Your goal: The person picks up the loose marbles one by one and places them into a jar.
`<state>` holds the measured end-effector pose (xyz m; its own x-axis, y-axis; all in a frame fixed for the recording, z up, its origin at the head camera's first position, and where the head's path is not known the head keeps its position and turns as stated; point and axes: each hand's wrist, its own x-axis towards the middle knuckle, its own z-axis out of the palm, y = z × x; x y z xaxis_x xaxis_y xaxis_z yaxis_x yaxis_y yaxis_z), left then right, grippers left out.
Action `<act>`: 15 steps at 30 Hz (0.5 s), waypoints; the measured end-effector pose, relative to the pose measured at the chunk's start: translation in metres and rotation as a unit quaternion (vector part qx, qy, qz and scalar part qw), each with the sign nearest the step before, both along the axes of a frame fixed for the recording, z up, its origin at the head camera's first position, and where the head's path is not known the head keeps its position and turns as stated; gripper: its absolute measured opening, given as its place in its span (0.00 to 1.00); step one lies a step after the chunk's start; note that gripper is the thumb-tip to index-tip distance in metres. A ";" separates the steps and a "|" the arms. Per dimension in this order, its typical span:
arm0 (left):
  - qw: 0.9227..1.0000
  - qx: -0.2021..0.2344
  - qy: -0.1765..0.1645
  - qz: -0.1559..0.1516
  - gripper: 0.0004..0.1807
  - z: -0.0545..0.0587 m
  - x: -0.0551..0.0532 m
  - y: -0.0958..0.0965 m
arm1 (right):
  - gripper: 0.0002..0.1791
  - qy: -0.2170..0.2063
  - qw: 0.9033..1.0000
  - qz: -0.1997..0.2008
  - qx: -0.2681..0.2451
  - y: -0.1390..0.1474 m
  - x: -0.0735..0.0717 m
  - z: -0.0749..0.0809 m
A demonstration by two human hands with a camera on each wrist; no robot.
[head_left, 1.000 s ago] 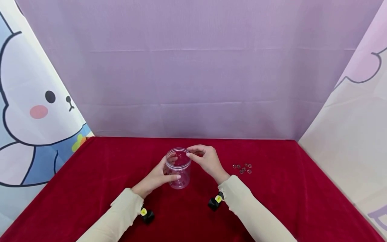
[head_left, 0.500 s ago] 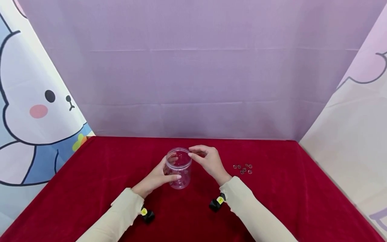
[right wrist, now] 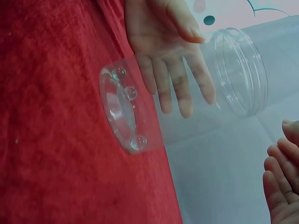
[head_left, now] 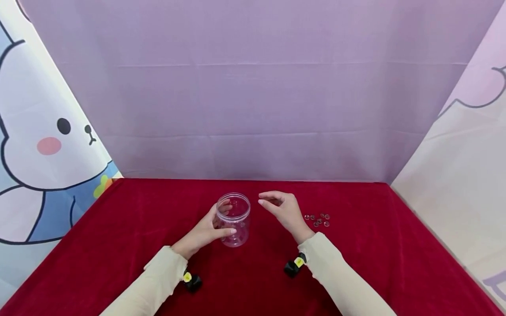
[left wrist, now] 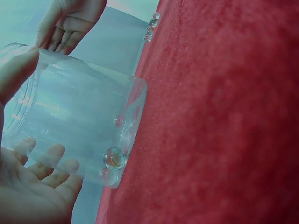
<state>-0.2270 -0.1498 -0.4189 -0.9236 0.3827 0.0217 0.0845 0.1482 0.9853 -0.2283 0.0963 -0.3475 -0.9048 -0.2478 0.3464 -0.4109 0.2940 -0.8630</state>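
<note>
**Left hand clasps a clear jar with marbles at its base**

The clear jar (head_left: 240, 224) stands upright on the red cloth (head_left: 245, 285), left of the right hand (head_left: 286, 213). It looks like thin plastic: probably light, slightly flexible and slick, best held around the straight wall or the ridged neck (right wrist: 252, 70). The left hand (head_left: 207, 229) does so, thumb in front, fingers spread behind. The right hand, apart from the jar, has thumb and fingertips bent towards each other, a gap between (nothing visible in it). The marbles inside (left wrist: 113, 158), glassy and round, and the loose marbles (head_left: 319, 220) should be hard and roll readily; fingertips suit them. The cloth looks velvety.
</note>
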 end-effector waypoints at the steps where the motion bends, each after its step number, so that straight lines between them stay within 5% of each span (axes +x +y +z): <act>1: 1.000 0.000 0.001 0.000 0.47 0.000 0.000 0.000 | 0.13 -0.003 1.000 0.000 0.002 0.001 0.000 0.000; 6: 1.000 -0.001 0.003 0.000 0.47 0.000 0.000 -0.001 | 0.13 -0.026 1.000 -0.012 0.011 0.010 0.000 -0.002; 15: 1.000 0.010 -0.001 0.002 0.47 0.008 0.000 -0.001 | 0.14 -0.048 0.998 -0.034 0.015 0.036 -0.026 -0.028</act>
<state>-0.2270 -0.1505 -0.4112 -0.9250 0.3790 0.0273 0.0820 0.1288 0.9883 -0.2540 0.1323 -0.3753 -0.9481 -0.1941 0.2517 -0.3061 0.3439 -0.8877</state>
